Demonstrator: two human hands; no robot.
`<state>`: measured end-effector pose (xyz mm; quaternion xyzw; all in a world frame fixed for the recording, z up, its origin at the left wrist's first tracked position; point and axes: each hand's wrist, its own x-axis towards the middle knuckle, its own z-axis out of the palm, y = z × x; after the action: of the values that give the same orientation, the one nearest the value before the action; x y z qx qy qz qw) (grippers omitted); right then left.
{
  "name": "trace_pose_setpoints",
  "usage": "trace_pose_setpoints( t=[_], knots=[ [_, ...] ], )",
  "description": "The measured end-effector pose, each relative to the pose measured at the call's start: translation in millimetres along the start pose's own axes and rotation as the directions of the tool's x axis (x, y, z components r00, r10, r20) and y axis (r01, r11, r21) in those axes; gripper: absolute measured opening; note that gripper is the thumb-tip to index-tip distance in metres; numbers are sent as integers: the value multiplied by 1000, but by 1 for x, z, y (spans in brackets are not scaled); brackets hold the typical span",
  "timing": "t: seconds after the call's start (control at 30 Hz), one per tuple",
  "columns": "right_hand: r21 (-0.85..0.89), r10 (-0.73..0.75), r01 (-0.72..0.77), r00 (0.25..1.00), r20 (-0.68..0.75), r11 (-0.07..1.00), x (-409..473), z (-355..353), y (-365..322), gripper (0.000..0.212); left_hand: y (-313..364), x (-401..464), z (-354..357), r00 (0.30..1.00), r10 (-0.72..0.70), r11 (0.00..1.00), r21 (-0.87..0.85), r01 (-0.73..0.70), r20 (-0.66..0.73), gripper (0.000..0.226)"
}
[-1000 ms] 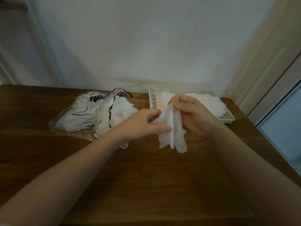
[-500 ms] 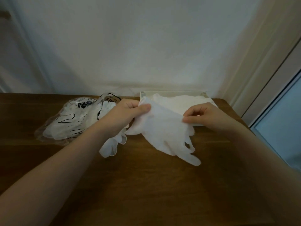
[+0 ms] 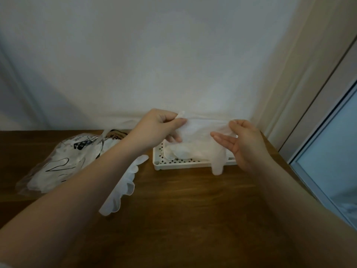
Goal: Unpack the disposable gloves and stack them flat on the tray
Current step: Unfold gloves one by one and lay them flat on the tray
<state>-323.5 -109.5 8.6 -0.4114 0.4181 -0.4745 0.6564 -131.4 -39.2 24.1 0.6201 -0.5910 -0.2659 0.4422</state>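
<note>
While both hands point(image 3: 158, 128) point(image 3: 245, 144) pinch glove point(image 3: 199, 132) above tray point(image 3: 173, 165), bag point(image 3: 63, 161) print illegible.

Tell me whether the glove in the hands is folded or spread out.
Spread out. The left hand and right hand pinch the glove at opposite ends, stretching it above the tray, one finger dangling.
</note>
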Motion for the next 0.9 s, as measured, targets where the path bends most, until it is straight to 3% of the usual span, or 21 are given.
trace_pose_setpoints(
  t=[0.1,0.2,0.27,0.4,0.53,0.57,0.63,0.7,0.77,0.83,0.9],
  knots=[
    [-189,-262,247,963,-56,950,15,-4,-2,12,0,17,7,1000,6,999,34,-7,11,36],
    [-477,-537,489,843,42,730,34,-16,-7,17,-4,37,6,999,33,997,64,-32,-14,46],
    [-562,-589,549,797,132,618,45,-25,-9,14,-4,44,8,997,79,994,73,-78,-12,30],
    [-738,-473,469,851,229,485,57,-44,6,7,-26,53,15,987,125,964,222,-146,105,22],
    [-934,-100,202,979,180,295,58,-55,31,20,-56,49,23,945,-14,828,534,-172,327,27],
    [-955,-89,161,986,143,251,58,-56,34,27,-59,47,25,936,-44,807,564,-173,350,28],
    [-973,-216,132,972,90,189,57,-55,36,38,-64,44,26,928,-65,790,587,-177,367,30],
    [-984,-412,158,904,113,78,53,-46,37,34,-67,44,26,919,-59,764,610,-209,389,32],
    [-965,-527,261,819,226,-8,50,-31,39,23,-70,44,27,909,-54,716,650,-254,414,35],
    [-911,-469,411,811,350,32,51,-14,45,19,-72,44,29,905,-59,671,688,-276,421,36],
    [-873,-282,488,842,461,29,54,-2,59,34,-74,41,28,904,-69,646,710,-282,422,37]
  ],
)
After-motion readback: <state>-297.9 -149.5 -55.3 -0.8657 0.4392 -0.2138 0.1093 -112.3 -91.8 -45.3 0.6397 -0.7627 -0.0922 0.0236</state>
